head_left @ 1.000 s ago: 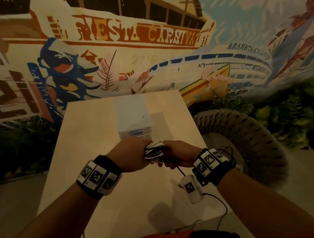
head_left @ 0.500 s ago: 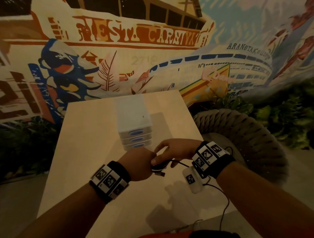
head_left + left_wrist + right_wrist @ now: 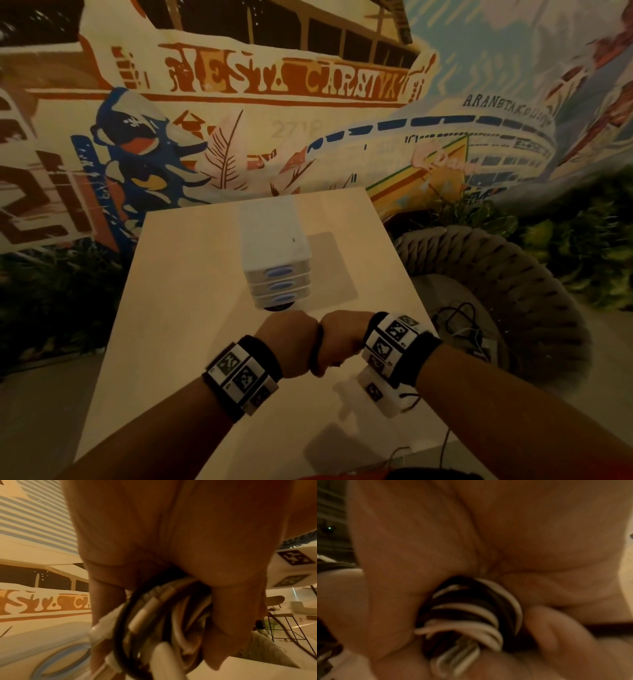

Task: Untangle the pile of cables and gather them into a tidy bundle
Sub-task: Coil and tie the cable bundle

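A coiled bundle of black and white cables (image 3: 164, 622) sits between my two hands, which are pressed together just in front of the drawer unit. My left hand (image 3: 291, 337) grips the coil, its fingers curled round the loops; white connector ends stick out below. My right hand (image 3: 342, 334) also holds the cable bundle (image 3: 467, 615), thumb and fingers wrapped round the black and white loops. In the head view only a thin dark edge of the cable bundle (image 3: 317, 346) shows between the fists.
A small white drawer unit (image 3: 277, 257) with blue handles stands on the light wooden table (image 3: 178, 291) just beyond my hands. A woven round seat (image 3: 507, 284) with loose thin wires (image 3: 459, 318) on it stands to the right. A painted wall lies behind.
My hands have moved forward toward the drawer unit and closed tight together. The striped coil that showed between them earlier is now almost hidden in the fists, and the trailing black cable no longer hangs out.
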Available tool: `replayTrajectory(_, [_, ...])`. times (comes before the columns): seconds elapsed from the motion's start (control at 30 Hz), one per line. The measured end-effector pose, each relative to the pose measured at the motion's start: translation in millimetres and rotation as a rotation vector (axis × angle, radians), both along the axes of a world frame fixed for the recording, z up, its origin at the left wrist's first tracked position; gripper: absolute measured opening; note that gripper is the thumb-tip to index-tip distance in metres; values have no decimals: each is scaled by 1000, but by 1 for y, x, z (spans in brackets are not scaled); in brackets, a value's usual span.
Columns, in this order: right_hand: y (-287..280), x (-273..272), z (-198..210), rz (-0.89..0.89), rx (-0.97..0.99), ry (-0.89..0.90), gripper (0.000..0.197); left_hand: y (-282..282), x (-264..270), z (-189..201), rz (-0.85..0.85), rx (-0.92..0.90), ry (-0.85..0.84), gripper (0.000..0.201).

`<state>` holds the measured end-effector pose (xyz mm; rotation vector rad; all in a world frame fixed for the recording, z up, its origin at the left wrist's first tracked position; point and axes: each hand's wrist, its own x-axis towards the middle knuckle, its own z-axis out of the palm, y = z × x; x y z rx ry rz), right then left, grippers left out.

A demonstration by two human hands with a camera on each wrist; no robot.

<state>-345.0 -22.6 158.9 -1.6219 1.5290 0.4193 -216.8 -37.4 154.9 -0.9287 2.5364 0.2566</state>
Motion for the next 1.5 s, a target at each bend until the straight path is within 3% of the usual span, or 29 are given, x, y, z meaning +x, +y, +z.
replayTrajectory(0.07, [2, -3, 0, -20, -24, -13, 30, -1, 0, 0, 13, -5, 26, 28])
replayTrajectory(0.2, [2, -22, 10, -67, -64, -82, 25, -15, 19, 13, 49, -30, 241, 96])
replayTrajectory(0.3, [5, -44, 20, -141, -115, -202, 22, -25, 44, 26, 193, 106, 502, 110])
replayTrajectory(0.43, [10, -58, 31, -272, -157, -547, 17, -29, 67, 14, 500, 533, 816, 105])
replayTrajectory(0.5, [12, -53, 36, -302, -157, -704, 19, -23, 63, 7, 509, 695, 874, 82])
replayTrajectory(0.57, [12, -45, 37, -320, -151, -807, 39, -14, 51, 9, 449, 814, 963, 66])
replayTrajectory(0.7, [11, -30, 39, -253, -100, -845, 49, -4, 29, 23, 397, 940, 1235, 80])
replayTrajectory(0.8, [12, -25, 41, -192, -51, -837, 51, -2, 26, 27, 410, 928, 1362, 68])
replayTrajectory(0.87, [12, -24, 46, -133, -71, -823, 41, -1, 27, 27, 446, 925, 1355, 58])
replayTrajectory(0.93, [11, -25, 50, -104, -82, -818, 12, -3, 28, 27, 440, 880, 1352, 49])
replayTrajectory(1.03, [9, -30, 47, -62, -91, -726, 17, -11, 32, 31, 400, 722, 1409, 28])
replayTrajectory(1.17, [14, -43, 31, -30, -83, -557, 16, -17, 42, 46, 437, 698, 1480, 13])
replayTrajectory(1.37, [11, -55, 24, -151, -221, -483, 22, -18, 45, 44, 326, 183, 934, 8])
replayTrajectory(1.5, [10, -54, 26, -366, -95, -633, 32, -19, 38, 38, 250, 14, 711, 20])
